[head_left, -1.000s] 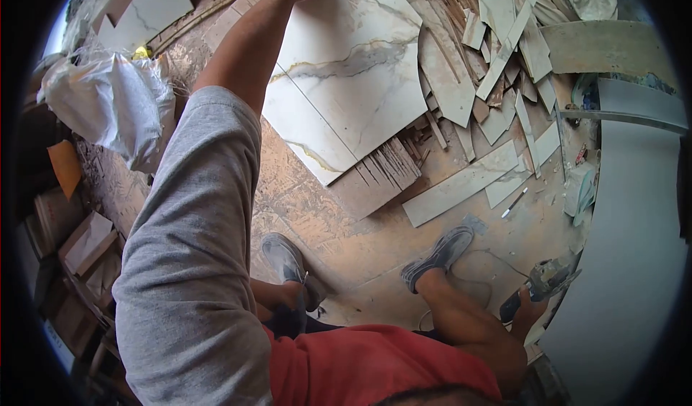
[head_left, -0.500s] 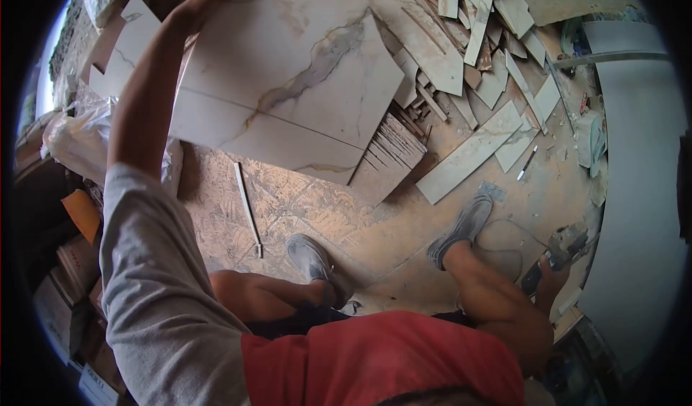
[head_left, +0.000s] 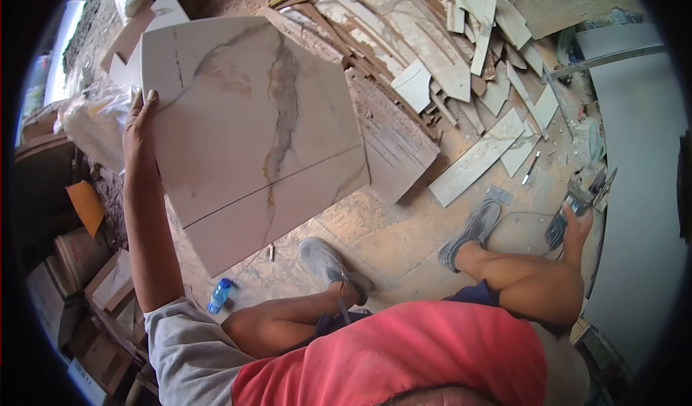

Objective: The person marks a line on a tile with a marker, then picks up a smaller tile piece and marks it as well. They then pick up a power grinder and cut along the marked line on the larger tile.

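My left hand (head_left: 139, 121) grips the left edge of a large white marble-look tile (head_left: 223, 110), thumb on top. Grey and gold veins run across the tile, and a straight dark line crosses it near its lower edge. Its right side lies over or just above a scored block (head_left: 400, 143); contact cannot be made out. At the right, my right hand (head_left: 577, 224) is wrapped round the body of an angle grinder (head_left: 580, 193), held low beside my right leg and apart from the tile. The grinder's disc faces the right side.
Broken tile strips (head_left: 479, 154) and offcuts are heaped at the top right. A marker (head_left: 531, 168) lies beside them. A blue bottle (head_left: 220, 296) stands or lies near my left knee. A cord runs by my right shoe (head_left: 470, 233). A large pale panel (head_left: 638, 190) borders the right side.
The tile has turned and come left and nearer to me, with my left hand lower on its edge. The grinder has risen slightly. The bottle now shows; the metal bar is mostly covered.
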### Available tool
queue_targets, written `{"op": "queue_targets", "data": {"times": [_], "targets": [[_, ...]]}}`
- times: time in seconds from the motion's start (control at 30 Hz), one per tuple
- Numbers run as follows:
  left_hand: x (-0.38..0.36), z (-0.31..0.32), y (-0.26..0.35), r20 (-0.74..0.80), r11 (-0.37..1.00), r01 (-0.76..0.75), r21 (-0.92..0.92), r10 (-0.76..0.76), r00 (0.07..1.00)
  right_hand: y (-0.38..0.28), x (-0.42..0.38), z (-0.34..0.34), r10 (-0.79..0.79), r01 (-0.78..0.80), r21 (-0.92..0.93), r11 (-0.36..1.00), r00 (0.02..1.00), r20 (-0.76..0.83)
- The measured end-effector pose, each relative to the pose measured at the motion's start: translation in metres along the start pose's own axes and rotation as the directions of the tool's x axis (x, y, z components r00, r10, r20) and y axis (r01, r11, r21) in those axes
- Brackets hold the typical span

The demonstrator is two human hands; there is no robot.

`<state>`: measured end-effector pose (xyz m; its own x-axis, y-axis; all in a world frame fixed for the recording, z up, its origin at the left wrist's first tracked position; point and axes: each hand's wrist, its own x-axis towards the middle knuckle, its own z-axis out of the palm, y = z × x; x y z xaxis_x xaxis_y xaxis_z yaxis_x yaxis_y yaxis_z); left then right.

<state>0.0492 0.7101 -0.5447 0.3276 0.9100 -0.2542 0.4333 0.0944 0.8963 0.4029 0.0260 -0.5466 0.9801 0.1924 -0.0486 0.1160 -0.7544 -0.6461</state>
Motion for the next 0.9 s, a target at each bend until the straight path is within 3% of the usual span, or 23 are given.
{"op": "queue_targets", "data": {"times": [0.1,0.17,0.27,0.3,0.4,0.47,0.5,0.53,0.67,0.77,0.87,0.9], "targets": [[-0.035,-0.02,0.008,-0.019,0.951,-0.124,-0.282,0.123,0.992,-0.004,0.034,0.016,-0.077,0.072,0.079,0.994,0.995,0.058],[-0.06,-0.016,0.026,-0.108,0.942,-0.189,-0.277,0.164,0.98,-0.008,0.051,0.025,-0.2,0.191,0.1,0.977,0.975,0.097],[-0.073,-0.021,0.025,-0.286,0.93,-0.266,-0.253,0.19,0.939,-0.023,0.076,0.043,-0.263,0.228,0.2,0.953,0.95,0.169],[-0.072,-0.02,0.011,-0.312,0.908,-0.258,-0.329,0.154,0.938,-0.033,0.084,0.052,-0.372,0.339,0.212,0.917,0.918,0.141],[-0.117,0.027,0.01,-0.386,0.798,-0.299,-0.523,0.092,0.918,-0.054,0.106,0.069,-0.48,0.436,0.234,0.869,0.857,0.188],[-0.127,0.052,-0.016,-0.3,0.513,-0.295,-0.806,0.075,0.951,-0.067,0.12,0.075,-0.479,0.427,0.233,0.874,0.838,0.262],[-0.133,0.066,-0.026,-0.336,0.454,-0.291,-0.842,-0.02,0.942,-0.078,0.123,0.081,-0.505,0.439,0.269,0.857,0.817,0.278],[-0.139,0.079,-0.037,-0.361,0.389,-0.293,-0.873,-0.113,0.926,-0.086,0.126,0.085,-0.532,0.45,0.305,0.839,0.795,0.29],[-0.151,0.11,-0.099,-0.423,0.236,-0.368,-0.899,-0.256,0.869,-0.105,0.132,0.087,-0.506,0.416,0.291,0.862,0.754,0.419],[-0.167,0.129,-0.131,-0.316,0.019,-0.326,-0.945,-0.301,0.9,-0.102,0.138,0.086,-0.489,0.414,0.26,0.872,0.735,0.47],[-0.177,0.148,-0.146,-0.342,0.002,-0.36,-0.933,-0.319,0.884,-0.101,0.139,0.091,-0.479,0.41,0.251,0.877,0.702,0.526],[-0.181,0.158,-0.137,-0.39,0.064,-0.397,-0.915,-0.381,0.838,-0.098,0.14,0.092,-0.454,0.382,0.248,0.89,0.697,0.555]]}}
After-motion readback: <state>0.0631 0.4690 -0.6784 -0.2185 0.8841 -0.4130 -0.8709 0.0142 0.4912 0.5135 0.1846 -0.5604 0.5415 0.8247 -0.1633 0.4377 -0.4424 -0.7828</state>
